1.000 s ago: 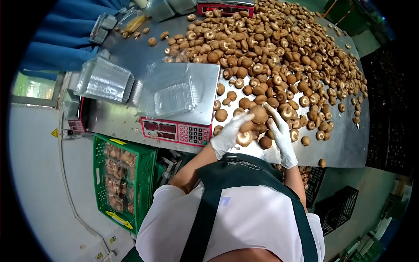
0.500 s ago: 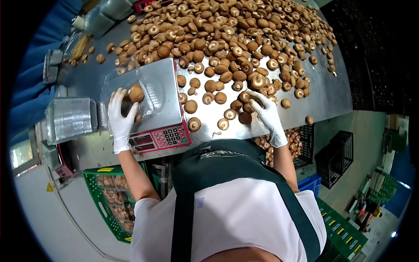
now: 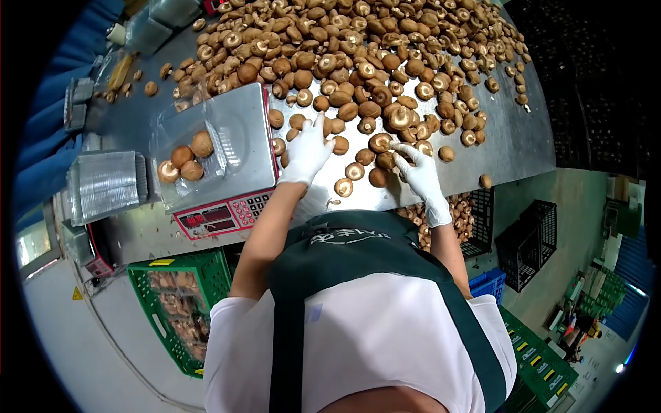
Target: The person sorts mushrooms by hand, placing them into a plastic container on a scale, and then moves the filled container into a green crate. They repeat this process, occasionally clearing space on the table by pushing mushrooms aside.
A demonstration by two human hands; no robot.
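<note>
My left hand (image 3: 306, 153), in a white glove, is over loose shiitake mushrooms (image 3: 339, 144) just right of the scale. Its fingers are stretched out among the caps, and it partly hides some of them. Farther right, my gloved right hand (image 3: 420, 177) has its fingers apart, with the fingertips right at a shiitake mushroom (image 3: 380, 142). A clear plastic tray (image 3: 219, 155) lies on the steel plate of the scale (image 3: 251, 131). Several brown mushrooms (image 3: 192, 170) sit in that tray.
A large mushroom pile (image 3: 330, 41) covers the back of the steel table (image 3: 516, 141). Stacked clear trays (image 3: 110, 186) stand left of the scale. Below the table edge are a green crate (image 3: 148, 282) of packed mushrooms and black crates (image 3: 527, 241) on the right.
My left hand has left the tray on the scale and moved right to the loose mushrooms. More mushrooms now show in the tray. The right hand stays in nearly the same place.
</note>
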